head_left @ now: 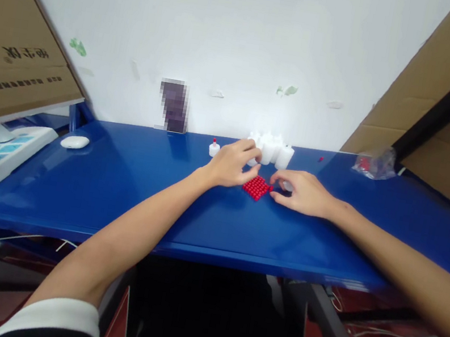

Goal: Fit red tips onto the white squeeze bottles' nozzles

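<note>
A tight block of small red caps lies on the blue table between my two hands. My left hand hovers at the block's left, thumb and fingers curved and apart. A white bottle shows in the gap between them, and I cannot tell whether it is touched. My right hand is at the block's right edge, thumb and forefinger closed around one red cap. Something white shows inside its curl, mostly hidden. Behind the hands stand several white dropper bottles, partly covered by my left fingers.
One white bottle with a red cap stands apart at the left. A loose red cap and a clear plastic bag with red contents lie at the right. A white oval case and a white device are far left.
</note>
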`<action>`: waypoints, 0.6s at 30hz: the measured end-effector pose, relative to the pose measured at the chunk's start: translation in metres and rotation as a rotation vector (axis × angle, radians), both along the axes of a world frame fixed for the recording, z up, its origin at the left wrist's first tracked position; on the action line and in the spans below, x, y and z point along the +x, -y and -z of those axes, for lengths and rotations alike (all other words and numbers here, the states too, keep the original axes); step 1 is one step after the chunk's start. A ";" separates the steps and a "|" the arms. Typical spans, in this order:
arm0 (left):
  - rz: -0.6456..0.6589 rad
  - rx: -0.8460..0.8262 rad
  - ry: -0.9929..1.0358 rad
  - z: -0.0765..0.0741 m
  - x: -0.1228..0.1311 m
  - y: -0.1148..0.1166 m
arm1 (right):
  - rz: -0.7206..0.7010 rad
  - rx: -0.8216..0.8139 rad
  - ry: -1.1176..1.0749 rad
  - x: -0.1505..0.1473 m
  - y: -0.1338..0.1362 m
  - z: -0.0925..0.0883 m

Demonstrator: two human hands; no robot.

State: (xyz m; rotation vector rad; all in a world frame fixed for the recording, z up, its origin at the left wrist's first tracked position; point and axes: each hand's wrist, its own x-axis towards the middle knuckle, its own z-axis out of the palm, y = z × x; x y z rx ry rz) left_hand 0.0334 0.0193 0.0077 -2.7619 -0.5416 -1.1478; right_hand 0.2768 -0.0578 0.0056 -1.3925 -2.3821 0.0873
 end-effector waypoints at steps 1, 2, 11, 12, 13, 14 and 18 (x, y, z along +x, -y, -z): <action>0.032 0.007 -0.021 0.001 0.004 0.004 | -0.004 0.003 0.007 0.000 0.000 0.000; 0.052 0.009 -0.035 0.002 0.006 0.007 | -0.010 0.002 0.010 0.000 -0.001 0.000; 0.099 0.007 -0.106 0.004 0.011 0.017 | -0.080 -0.047 -0.006 0.004 -0.006 0.001; 0.096 0.004 -0.112 0.004 0.012 0.017 | -0.095 -0.058 -0.006 0.005 -0.006 0.000; 0.093 0.000 -0.116 0.005 0.012 0.017 | -0.110 -0.068 -0.009 0.006 -0.007 -0.001; 0.092 -0.003 -0.118 0.005 0.012 0.017 | -0.125 -0.075 -0.016 0.007 -0.007 -0.002; 0.095 0.003 -0.112 0.006 0.012 0.018 | -0.147 -0.043 -0.078 0.011 -0.010 -0.004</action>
